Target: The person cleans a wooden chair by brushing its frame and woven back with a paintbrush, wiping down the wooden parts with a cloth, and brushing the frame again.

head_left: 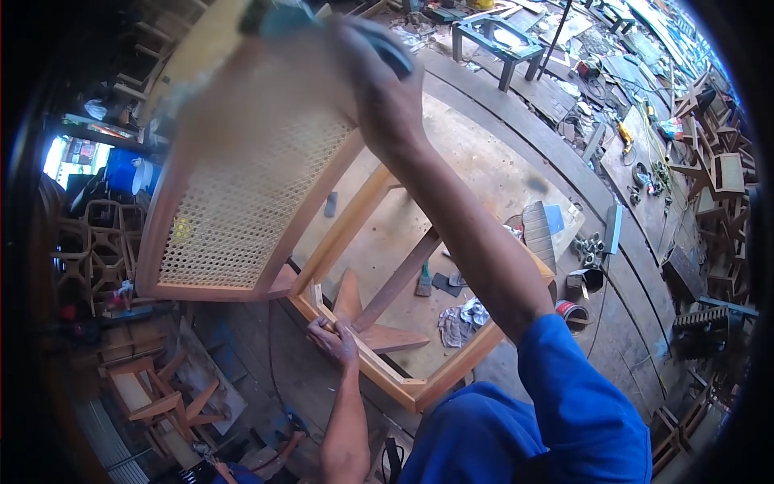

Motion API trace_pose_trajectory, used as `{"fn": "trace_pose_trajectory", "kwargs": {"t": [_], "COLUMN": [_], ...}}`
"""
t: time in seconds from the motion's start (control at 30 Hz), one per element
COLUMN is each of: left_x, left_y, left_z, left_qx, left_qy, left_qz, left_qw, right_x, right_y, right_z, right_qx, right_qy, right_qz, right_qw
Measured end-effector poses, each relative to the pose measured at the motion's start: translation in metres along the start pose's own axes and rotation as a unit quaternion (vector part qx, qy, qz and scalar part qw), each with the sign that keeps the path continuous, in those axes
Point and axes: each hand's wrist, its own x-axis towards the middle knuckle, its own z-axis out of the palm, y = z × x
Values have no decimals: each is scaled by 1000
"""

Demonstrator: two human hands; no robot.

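A wooden chair frame stands before me, with a woven cane backrest (242,210) on the left and an open seat frame (387,373) in the middle. My left hand (337,340) is closed round the seat frame's near left rail. My right hand (387,105) is raised at the top of the backrest, its fingers curled. Something dark and teal shows by these fingers, but a blurred patch in the view hides what it is. Through the seat opening I see a brush (424,281) and a crumpled rag (463,324) on the board beneath.
Beyond my right arm are an open red can (572,313), a dark pot (584,281) and a pile of small metal parts (590,248). A low bench (498,50) stands at the back among wood scraps. More chair frames (157,395) lie at the lower left and far right.
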Motion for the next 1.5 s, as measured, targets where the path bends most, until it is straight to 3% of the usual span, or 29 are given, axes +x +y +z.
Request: {"fn": "trace_pose_trajectory", "kwargs": {"t": [0.07, 0.13, 0.23, 0.3, 0.33, 0.4, 0.43, 0.57, 0.6, 0.63, 0.7, 0.8, 0.83, 0.87, 0.9, 1.0, 1.03, 1.07, 1.13, 1.17, 1.23, 1.27, 1.37, 1.5], "left_x": [-1, -1, 0, -1, 0, 0, -1, -2, -3, -4, -5, -2, 1, 0, -6, 2, 0, -1, 2, 1, 1, 1, 1, 6], "left_y": [1, 0, 3, 2, 3, 10, 14, 11, 11, 12, 12, 9, 8, 2, 2, 15, 13, 7, 10, 9, 9, 10, 16, 17], "left_z": [1, 1, -1, -1, 1, -2, -4, -4, -4, -3, -2, -5, -3, 1, -3, -7, -7, -5, -4, -6, -4, -4, -9, -10], "left_qx": [3, 14, 8, 9, 5, 6, 5, 43, 41, 33, 14, -6, -11, -20, -25, -27, -35, -16, 10, 13, -15, -19, -20, 4], "left_qy": [-3, 5, 11, 8, 9, -1, -5, -19, -18, -18, -8, 4, 6, 12, 8, 9, 15, 17, 22, 18, 21, 23, 8, -4], "left_qz": [-3, 12, 24, 16, 10, 2, -6, 11, 11, 11, 6, 7, 6, 10, 1, 2, 7, 23, 30, 30, 27, 28, 6, 6], "left_qw": [1000, 1000, 1000, 1000, 1000, 1000, 1000, 999, 999, 999, 1000, 1000, 1000, 1000, 1000, 1000, 999, 999, 999, 999, 999, 999, 1000, 1000], "right_x": [-16, -68, -123, -133, -129, -136, -152, -299, -322, -324, -317, -234, -207, -182, -158, -122, -110, -93, -55, -32, 7, 16, 12, -72], "right_y": [39, 64, 66, 51, 46, 68, 88, 123, 126, 135, 146, 110, 103, 85, 71, 58, 65, 63, 38, 25, -7, -16, 3, 16], "right_z": [-64, -135, -182, -164, -152, -140, -130, -52, -35, -26, -19, -67, -89, -101, -118, -148, -156, -142, -75, -48, 18, 35, 2, -78], "right_qx": [-16, -101, -217, -389, -496, -483, -506, -370, -328, -325, -302, -275, -391, -361, -409, -373, -332, -285, -219, -269, -175, -106, -161, -329], "right_qy": [56, 198, 235, 169, 117, 24, -29, -235, -299, -301, -458, -250, -141, 12, 95, 208, 230, 249, 155, 88, 12, -36, -36, 111], "right_qz": [83, 138, 175, 15, -88, -132, -187, 87, 177, 177, 205, 112, 15, 49, -16, 97, 157, 158, 65, 11, -61, -52, -38, 75], "right_qw": [995, 965, 931, 906, 856, 865, 842, 895, 878, 879, 811, 922, 910, 931, 907, 899, 901, 912, 961, 959, 983, 992, 986, 935]}}
